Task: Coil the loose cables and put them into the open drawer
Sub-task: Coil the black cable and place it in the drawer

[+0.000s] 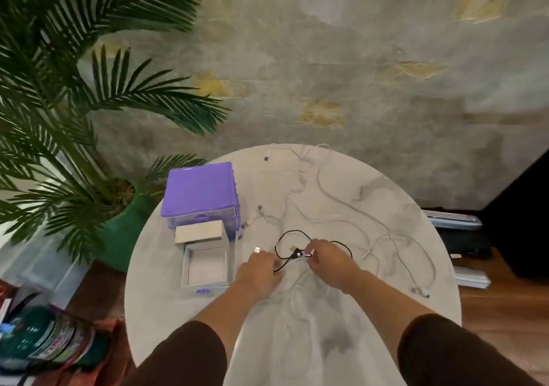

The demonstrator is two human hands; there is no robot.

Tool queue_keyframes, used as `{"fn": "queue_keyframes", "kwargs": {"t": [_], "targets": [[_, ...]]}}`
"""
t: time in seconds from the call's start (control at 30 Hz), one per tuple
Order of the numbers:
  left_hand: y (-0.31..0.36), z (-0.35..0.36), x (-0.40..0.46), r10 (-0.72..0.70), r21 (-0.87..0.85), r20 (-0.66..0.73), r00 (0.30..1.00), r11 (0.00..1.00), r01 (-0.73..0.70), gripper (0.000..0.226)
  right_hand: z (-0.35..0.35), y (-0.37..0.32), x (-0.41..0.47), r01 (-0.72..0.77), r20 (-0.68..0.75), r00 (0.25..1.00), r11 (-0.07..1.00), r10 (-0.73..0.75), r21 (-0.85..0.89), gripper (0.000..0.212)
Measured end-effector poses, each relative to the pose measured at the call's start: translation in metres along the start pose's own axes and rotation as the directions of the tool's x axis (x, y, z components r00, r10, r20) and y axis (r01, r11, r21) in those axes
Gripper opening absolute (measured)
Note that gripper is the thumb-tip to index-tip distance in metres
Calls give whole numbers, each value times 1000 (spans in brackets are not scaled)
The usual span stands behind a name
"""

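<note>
A thin black cable point(292, 232) loops over the middle of the round marble table point(386, 207). My left hand point(260, 269) grips one stretch of it, and my right hand point(328, 259) pinches its plug end together with a white cable. Several loose white cables point(341, 204) sprawl across the table's far and right parts. A purple drawer unit point(200, 191) stands on the left, and its bottom drawer point(205, 268) is pulled out toward me, open, with a pale lining showing inside. A second drawer point(199, 231) above it sticks out a little.
A large potted palm point(74, 103) in a green pot point(124, 237) stands left of the table. Bags and packets point(44, 341) lie on the wooden floor at lower left. Dark equipment point(463, 231) sits on the floor at right. A worn grey wall is behind.
</note>
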State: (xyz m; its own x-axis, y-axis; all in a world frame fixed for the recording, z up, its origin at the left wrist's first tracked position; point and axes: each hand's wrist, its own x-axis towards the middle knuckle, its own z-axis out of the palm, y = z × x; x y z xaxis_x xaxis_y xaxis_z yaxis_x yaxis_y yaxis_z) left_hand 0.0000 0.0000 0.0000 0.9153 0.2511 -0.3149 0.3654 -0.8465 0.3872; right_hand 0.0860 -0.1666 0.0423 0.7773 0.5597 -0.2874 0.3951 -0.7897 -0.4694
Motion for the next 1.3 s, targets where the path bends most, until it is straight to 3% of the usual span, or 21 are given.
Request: {"fn": "queue_keyframes", "kwargs": {"t": [0.23,0.33,0.4,0.47,0.57,0.63,0.77,0.9,0.97,1.03,1.23,1.3], "targets": [[1,9,6,-37,23,-112,993,999,39,24,16,10,6,-39,17,999,996,38,80,43],[0,8,8,18,-16,-216,976,1000,-22,22,18,9,10,-50,-4,999,997,51,53,45],[6,2,10,82,-77,-285,955,991,-108,19,19,8,16,-78,-17,997,995,79,61,44],[12,-8,12,71,-242,-329,942,958,-156,12,20,8,22,-131,-37,990,986,136,101,37],[22,-25,14,-8,-619,-292,956,764,-182,12,18,10,29,-160,-81,982,979,171,126,27],[30,-38,15,-40,-734,-306,951,646,-209,12,17,13,30,-164,-100,978,972,182,166,27],[42,-62,22,-147,-830,-380,913,489,-267,13,15,20,25,-104,-66,990,965,123,242,22],[42,-79,32,-252,-894,-376,892,353,-277,18,11,33,20,-60,-62,995,982,72,177,20],[40,-89,36,-303,-918,-352,886,296,-264,23,12,40,19,-76,-73,993,985,88,156,15],[37,-96,40,-336,-934,-331,882,247,-256,21,10,43,17,-110,-87,987,963,135,245,17],[32,-90,46,-287,-872,-365,886,439,-217,28,-9,32,22,-90,-185,931,691,313,717,16],[34,-84,46,-231,-860,-371,900,452,-238,28,-13,31,27,-99,-187,927,689,327,718,18]]}}
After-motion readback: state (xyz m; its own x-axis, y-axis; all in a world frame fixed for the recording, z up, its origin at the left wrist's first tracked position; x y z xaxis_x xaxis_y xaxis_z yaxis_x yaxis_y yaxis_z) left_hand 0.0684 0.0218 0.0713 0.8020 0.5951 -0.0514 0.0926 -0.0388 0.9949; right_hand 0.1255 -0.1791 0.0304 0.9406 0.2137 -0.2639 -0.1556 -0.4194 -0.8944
